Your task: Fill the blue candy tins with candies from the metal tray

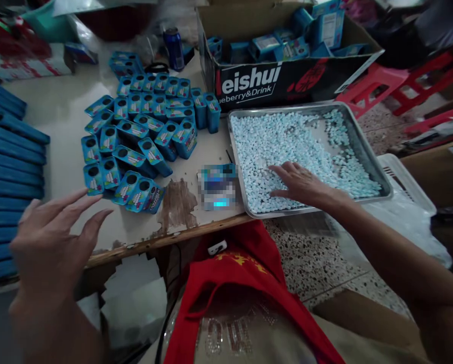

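Observation:
My left hand [55, 242] hovers at the table's front left, its fingers apart and holding nothing. Its fingertips are close to small blue printed boxes [108, 172], which stand in a loose cluster, each with a dark round spot on top. I cannot tell whether a fingertip touches the nearest one. Over a metal tray [385, 188], my right hand [302, 184] reaches in with fingers stretched out, at the surface of many small pale-blue pellets [279, 146]. The pellets lie thick on the left and thinner at the right, where bare metal shows.
A small device with a lit display [219, 203], partly blurred out, lies between boxes and tray. Behind stands a black carton [249, 83] holding more blue boxes. Stacked blue boxes [14, 187] line the left edge. A blue can [173, 49] stands behind; red stools [373, 88] are right.

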A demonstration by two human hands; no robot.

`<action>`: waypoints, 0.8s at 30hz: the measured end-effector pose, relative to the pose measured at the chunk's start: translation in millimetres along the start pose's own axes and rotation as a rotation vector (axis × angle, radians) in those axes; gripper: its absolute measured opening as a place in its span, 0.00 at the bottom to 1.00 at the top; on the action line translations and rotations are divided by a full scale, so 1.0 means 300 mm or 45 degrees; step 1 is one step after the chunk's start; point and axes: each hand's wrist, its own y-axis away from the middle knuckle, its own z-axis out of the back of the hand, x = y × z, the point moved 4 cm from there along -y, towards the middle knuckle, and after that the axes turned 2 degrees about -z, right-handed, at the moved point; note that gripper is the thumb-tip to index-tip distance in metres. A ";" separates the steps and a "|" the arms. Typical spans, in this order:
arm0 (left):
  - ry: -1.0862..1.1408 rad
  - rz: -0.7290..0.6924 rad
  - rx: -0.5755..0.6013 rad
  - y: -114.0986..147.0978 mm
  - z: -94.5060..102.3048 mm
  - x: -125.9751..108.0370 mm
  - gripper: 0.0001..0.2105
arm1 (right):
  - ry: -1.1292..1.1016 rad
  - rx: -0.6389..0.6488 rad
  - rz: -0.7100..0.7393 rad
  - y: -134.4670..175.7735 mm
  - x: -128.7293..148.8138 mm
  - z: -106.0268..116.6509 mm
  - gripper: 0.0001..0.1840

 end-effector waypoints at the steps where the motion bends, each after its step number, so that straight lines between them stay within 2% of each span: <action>1: 0.001 -0.034 -0.017 -0.001 -0.001 -0.010 0.25 | 0.070 0.007 -0.027 0.013 -0.012 -0.035 0.39; 4: 0.000 -0.228 -0.112 -0.025 -0.014 -0.064 0.28 | 0.156 0.026 0.027 0.019 0.014 -0.093 0.30; 7: 0.018 -0.418 -0.176 -0.060 -0.024 -0.146 0.27 | -0.027 0.057 0.098 -0.025 0.042 -0.095 0.21; 10: 0.056 -0.484 -0.168 -0.083 -0.027 -0.238 0.26 | -0.662 -0.080 -0.084 -0.092 -0.001 -0.064 0.13; 13: 0.121 -0.493 -0.100 -0.075 -0.049 -0.326 0.27 | -1.579 -0.123 -0.351 -0.133 -0.058 -0.060 0.15; 15: 0.191 -0.417 -0.010 -0.057 -0.087 -0.371 0.25 | -1.969 -0.039 -0.392 -0.139 -0.056 -0.063 0.18; 17: 0.309 -0.272 0.090 -0.036 -0.142 -0.402 0.22 | -2.182 -0.009 -0.341 -0.134 -0.034 -0.061 0.18; 20: 0.480 -0.027 0.200 -0.007 -0.226 -0.426 0.18 | -2.456 -0.113 -0.308 -0.127 -0.002 -0.067 0.14; 24: 0.553 0.127 0.254 0.019 -0.308 -0.432 0.18 | -2.657 -0.219 -0.327 -0.146 0.012 -0.103 0.16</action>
